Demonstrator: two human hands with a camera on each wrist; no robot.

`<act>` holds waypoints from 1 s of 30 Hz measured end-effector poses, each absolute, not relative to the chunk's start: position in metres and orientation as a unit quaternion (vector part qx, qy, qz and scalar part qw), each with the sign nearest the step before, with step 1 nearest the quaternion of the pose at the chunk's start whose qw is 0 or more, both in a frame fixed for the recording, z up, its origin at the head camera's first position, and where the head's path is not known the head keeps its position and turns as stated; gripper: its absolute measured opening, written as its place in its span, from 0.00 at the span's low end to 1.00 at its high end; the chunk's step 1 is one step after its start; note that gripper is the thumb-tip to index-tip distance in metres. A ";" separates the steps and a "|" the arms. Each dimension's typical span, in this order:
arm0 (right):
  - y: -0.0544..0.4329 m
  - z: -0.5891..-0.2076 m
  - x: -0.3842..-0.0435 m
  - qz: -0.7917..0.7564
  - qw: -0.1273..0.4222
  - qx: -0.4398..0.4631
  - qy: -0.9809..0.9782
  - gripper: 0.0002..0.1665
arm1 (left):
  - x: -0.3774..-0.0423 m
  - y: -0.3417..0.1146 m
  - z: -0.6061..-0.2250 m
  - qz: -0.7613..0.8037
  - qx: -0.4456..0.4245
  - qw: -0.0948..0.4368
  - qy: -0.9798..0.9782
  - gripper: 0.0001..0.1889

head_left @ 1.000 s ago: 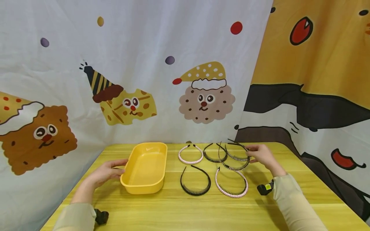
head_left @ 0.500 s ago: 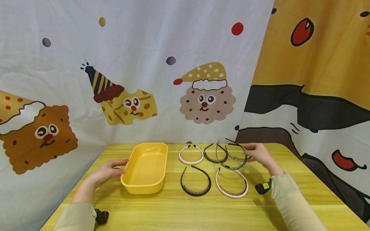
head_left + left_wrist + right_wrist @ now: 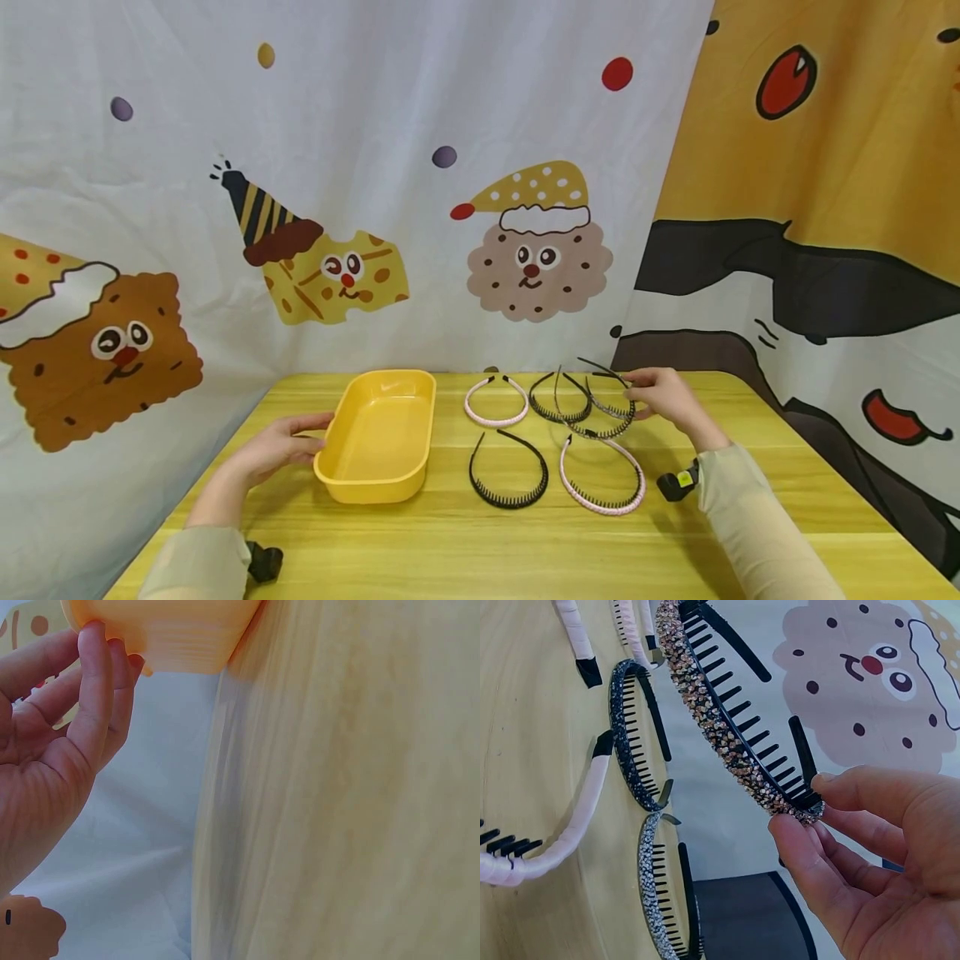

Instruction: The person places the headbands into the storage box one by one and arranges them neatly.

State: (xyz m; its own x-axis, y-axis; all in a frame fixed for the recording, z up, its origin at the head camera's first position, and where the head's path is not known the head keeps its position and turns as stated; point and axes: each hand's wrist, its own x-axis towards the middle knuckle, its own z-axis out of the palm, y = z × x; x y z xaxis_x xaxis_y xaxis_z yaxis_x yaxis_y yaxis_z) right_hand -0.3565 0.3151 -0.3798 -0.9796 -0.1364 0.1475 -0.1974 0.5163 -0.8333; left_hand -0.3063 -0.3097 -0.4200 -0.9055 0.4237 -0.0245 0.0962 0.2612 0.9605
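My right hand (image 3: 667, 398) pinches one end of a toothed headband (image 3: 705, 712) crusted with rose-gold stones, between thumb and fingers. The held headband overlaps a dark glittery headband (image 3: 617, 712) and a silver stone headband (image 3: 649, 885) in the head view. Just in front lies a pink toothed headband (image 3: 622, 508). At the left, a yellow plastic tray (image 3: 378, 493) stands on the table. My left hand (image 3: 273, 450) holds its left rim, the bent fingertips against the outer wall in the left wrist view.
A plain black toothed headband (image 3: 506, 502) lies nearer the middle front of the wooden table (image 3: 420, 558). Behind it is another pink headband (image 3: 495, 423). A curtain (image 3: 360, 108) printed with cartoon snacks hangs right behind the table.
My right hand has drifted slightly left, carrying the rose-gold headband with it. The left hand and yellow tray hold their place.
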 end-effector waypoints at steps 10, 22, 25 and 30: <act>0.306 -0.373 -0.362 0.467 0.034 0.102 -0.878 0.26 | -0.306 -0.311 -0.418 0.586 0.168 0.141 0.780 0.35; 0.294 -0.368 -0.367 0.471 0.025 0.110 -0.875 0.26 | -0.306 -0.311 -0.419 0.582 0.168 0.137 0.784 0.35; 0.290 -0.367 -0.367 0.470 0.022 0.114 -0.875 0.26 | -0.306 -0.310 -0.419 0.580 0.168 0.136 0.786 0.35; 0.284 -0.366 -0.368 0.465 0.018 0.119 -0.877 0.26 | -0.306 -0.310 -0.419 0.580 0.168 0.138 0.785 0.34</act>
